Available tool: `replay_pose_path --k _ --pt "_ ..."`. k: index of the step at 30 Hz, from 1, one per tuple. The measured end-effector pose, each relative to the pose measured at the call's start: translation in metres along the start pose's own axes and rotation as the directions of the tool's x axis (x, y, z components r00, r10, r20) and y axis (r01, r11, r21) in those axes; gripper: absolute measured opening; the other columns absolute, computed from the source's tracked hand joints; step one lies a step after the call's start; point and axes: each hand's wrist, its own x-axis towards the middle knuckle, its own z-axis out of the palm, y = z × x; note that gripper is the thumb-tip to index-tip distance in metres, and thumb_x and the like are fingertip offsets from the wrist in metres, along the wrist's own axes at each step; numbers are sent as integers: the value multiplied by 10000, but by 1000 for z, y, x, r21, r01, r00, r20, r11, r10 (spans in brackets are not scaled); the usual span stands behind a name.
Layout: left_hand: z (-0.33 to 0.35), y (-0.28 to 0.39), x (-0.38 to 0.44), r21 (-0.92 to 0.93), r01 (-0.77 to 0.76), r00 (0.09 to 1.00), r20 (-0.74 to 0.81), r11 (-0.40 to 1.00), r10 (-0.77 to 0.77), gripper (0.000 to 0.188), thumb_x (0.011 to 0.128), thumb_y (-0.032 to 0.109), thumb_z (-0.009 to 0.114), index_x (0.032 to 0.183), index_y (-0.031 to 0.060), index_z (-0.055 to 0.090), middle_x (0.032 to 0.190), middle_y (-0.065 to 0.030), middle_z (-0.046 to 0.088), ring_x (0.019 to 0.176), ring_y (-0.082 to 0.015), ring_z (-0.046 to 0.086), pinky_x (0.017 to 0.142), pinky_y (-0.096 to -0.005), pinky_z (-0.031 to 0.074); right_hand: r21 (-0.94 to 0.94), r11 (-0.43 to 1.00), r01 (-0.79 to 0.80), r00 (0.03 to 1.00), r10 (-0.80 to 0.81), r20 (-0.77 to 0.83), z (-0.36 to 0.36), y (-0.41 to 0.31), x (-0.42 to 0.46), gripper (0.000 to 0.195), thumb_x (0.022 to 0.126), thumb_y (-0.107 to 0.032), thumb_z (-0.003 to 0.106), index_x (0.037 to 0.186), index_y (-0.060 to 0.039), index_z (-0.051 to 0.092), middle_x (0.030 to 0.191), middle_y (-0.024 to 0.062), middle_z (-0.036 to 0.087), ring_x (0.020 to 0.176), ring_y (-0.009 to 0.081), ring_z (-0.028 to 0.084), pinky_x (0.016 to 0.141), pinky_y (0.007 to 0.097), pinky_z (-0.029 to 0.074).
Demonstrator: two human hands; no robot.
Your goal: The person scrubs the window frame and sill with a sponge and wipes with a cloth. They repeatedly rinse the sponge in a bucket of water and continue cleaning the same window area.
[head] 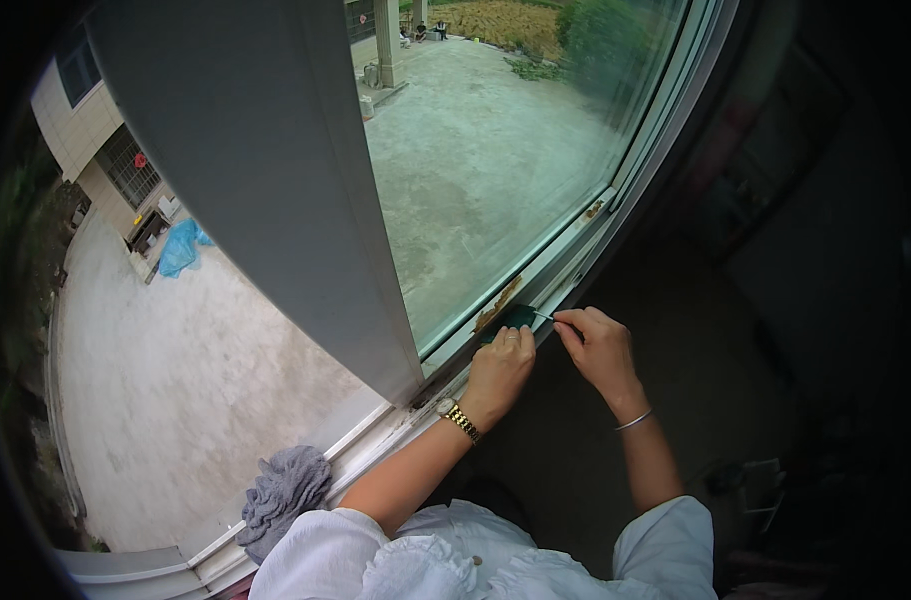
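Note:
My left hand (500, 367), with a ring and a gold watch, is at the lower rail of the sliding window (541, 281). Its fingers close over the near edge of a dark green object (521, 316) lying against the rail; what exactly it is stays unclear. To the right, my right hand (598, 349) pinches a thin pale rod (544, 315) between thumb and fingertips. The rod's far end meets the green object. Brown, rusty-looking residue (498, 304) marks the rail just beyond my left fingers, and a smaller brown patch (595, 209) sits farther up.
A crumpled grey cloth (286, 499) lies on the white window track (365, 450) beside my left arm. The grey window stile (275, 187) rises at left. Outside are a concrete yard (200, 375), blue plastic sheeting (180, 247) and several seated people (422, 31).

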Motion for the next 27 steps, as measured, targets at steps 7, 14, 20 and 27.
replay_pose_path --k 7,14,20,27 --pt "8 -2 -5 -16 -23 989 -146 1000 21 293 842 75 582 1117 -5 641 1042 -98 693 1018 -233 682 795 -311 567 -213 957 197 932 -116 343 34 15 42 79 835 -181 702 827 -102 703 753 99 665 732 306 677 643 416 543" --pt "5 -10 -7 -29 7 988 -153 1000 -11 278 818 77 585 1078 1 643 938 -80 661 934 -202 672 739 -293 563 -214 932 291 790 -108 603 61 16 80 85 774 -172 716 765 -88 720 742 129 694 763 333 692 700 450 551" --pt "3 -19 -13 -20 14 998 -63 1000 -15 143 819 78 585 941 17 628 823 -69 648 776 -188 683 614 -301 562 -213 941 262 806 -93 584 63 4 73 91 765 -168 722 758 -78 718 739 146 688 759 345 686 712 460 549" --pt "-29 -28 -56 -12 15 999 35 1000 -15 58 820 55 580 847 16 614 801 -87 654 740 -200 687 554 -306 564 -78 963 258 788 -163 594 73 -31 50 106 782 -182 716 783 -76 720 739 147 688 758 344 687 706 456 552"
